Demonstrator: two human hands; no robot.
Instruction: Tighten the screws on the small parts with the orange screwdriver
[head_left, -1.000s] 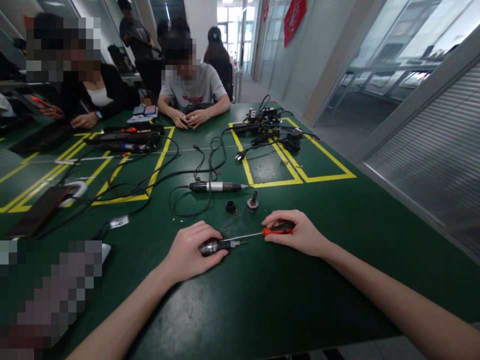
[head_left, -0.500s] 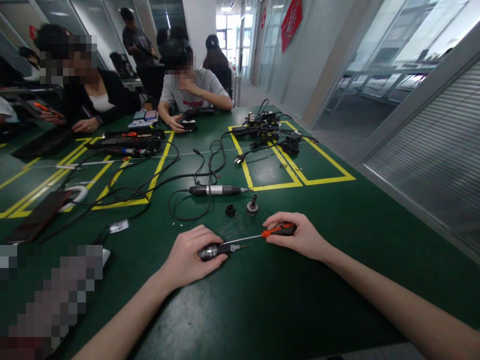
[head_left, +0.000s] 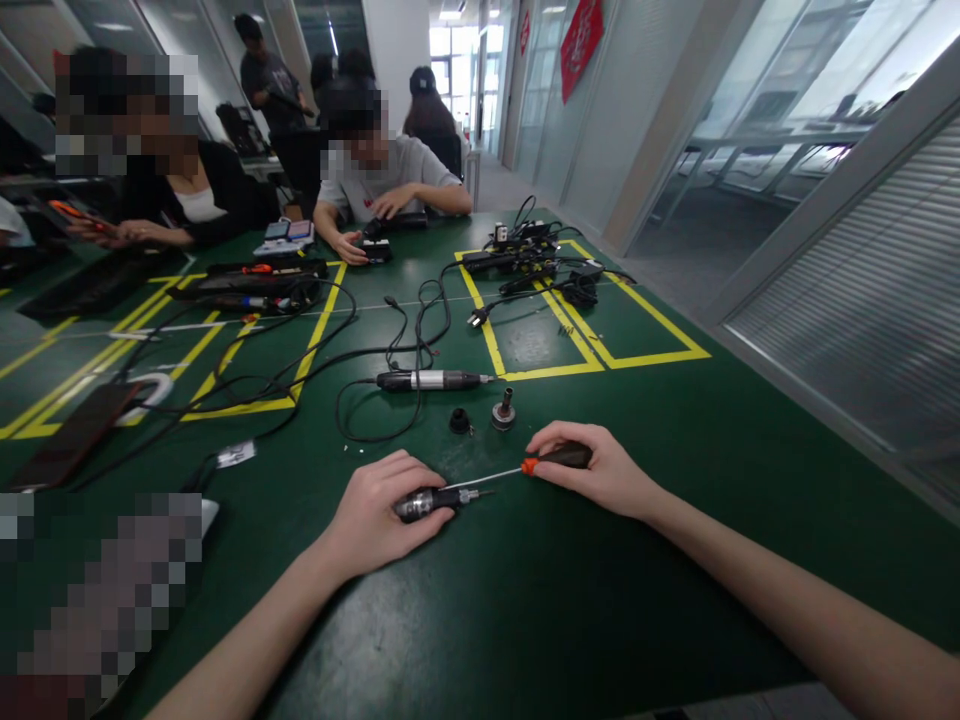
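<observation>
Orange-necked screwdriver (head_left: 570, 457) is pinched by right fingers (head_left: 559, 434), while left fingers (head_left: 401, 470) curl around a dark cylindrical tool (head_left: 429, 502).

an office with glass partitions (head_left: 862, 270), a taped green worktable (head_left: 600, 610) and, it seems, desks (head_left: 780, 147) beyond.

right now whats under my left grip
Your left grip is over a dark tool; its front and thin metal tip stick out. Its back end is covered. The screwdriver points toward it, but I can't make out its tip.
</observation>
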